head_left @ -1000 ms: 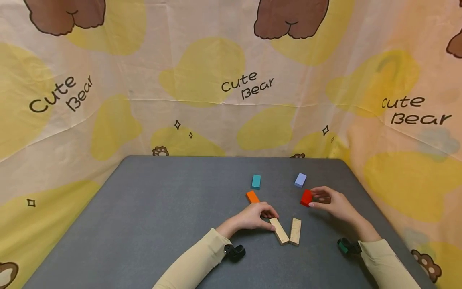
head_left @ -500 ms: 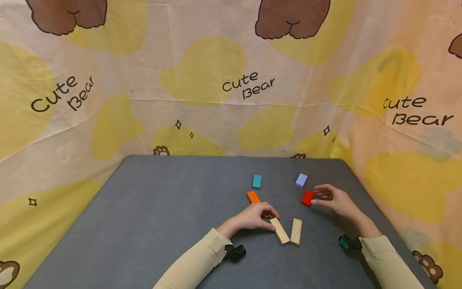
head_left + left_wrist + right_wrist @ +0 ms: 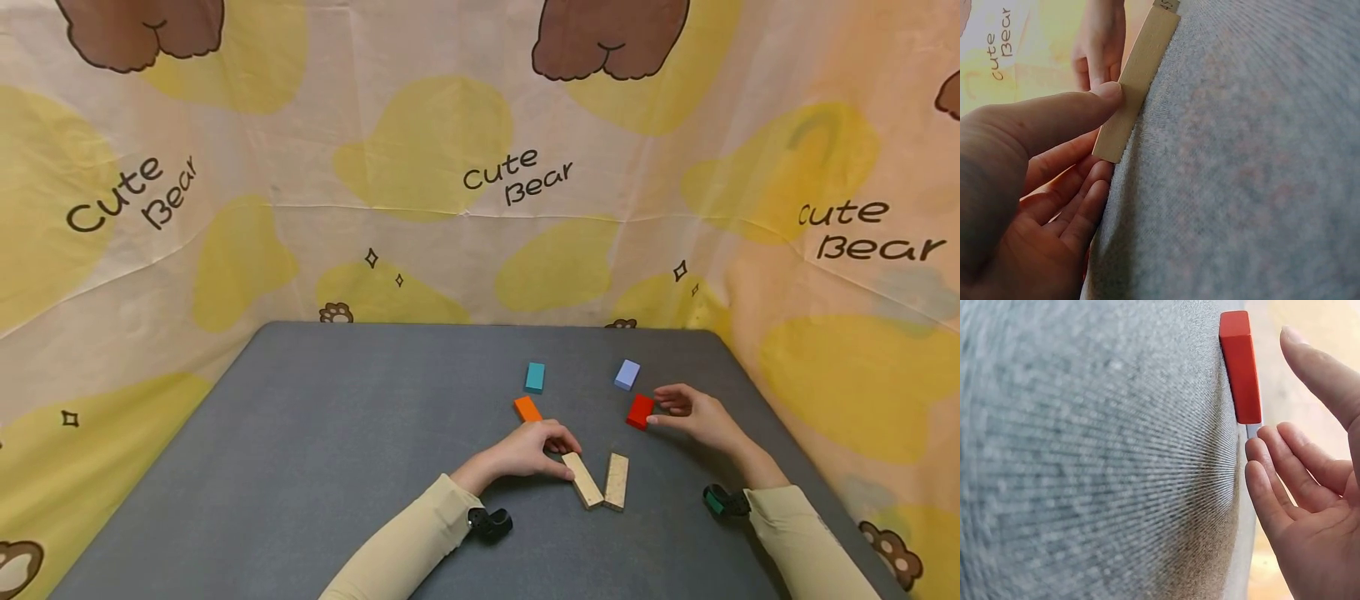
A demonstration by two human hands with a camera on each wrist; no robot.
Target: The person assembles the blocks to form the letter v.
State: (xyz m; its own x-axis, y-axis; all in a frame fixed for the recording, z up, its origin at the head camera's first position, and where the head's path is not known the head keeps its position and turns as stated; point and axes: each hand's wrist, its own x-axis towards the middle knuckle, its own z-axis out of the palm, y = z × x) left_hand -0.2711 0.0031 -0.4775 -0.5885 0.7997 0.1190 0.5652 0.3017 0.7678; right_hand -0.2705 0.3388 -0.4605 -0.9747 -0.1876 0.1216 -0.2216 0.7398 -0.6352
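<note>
In the head view my left hand (image 3: 528,452) pinches the upper end of a plain wooden block (image 3: 583,483) lying flat on the table. The left wrist view shows the thumb against that wooden block's side, with fingers at its far end. A second plain wooden block (image 3: 616,482) touches its lower end, so the pair forms a V. My right hand (image 3: 701,425) is beside a red block (image 3: 641,412), fingers loosely bent. In the right wrist view a gap shows between the right hand's thumb and the red block (image 3: 1242,375); nothing is held there.
An orange block (image 3: 527,408) lies just behind my left hand. Farther back are a teal block (image 3: 535,377) and a light-blue block (image 3: 627,374). The grey table (image 3: 337,433) meets a patterned cloth (image 3: 420,150) at the back and sides.
My right hand has let go of the red block and drawn slightly to the right; that block now lies flatter on the table. The left hand stays on the wooden block.
</note>
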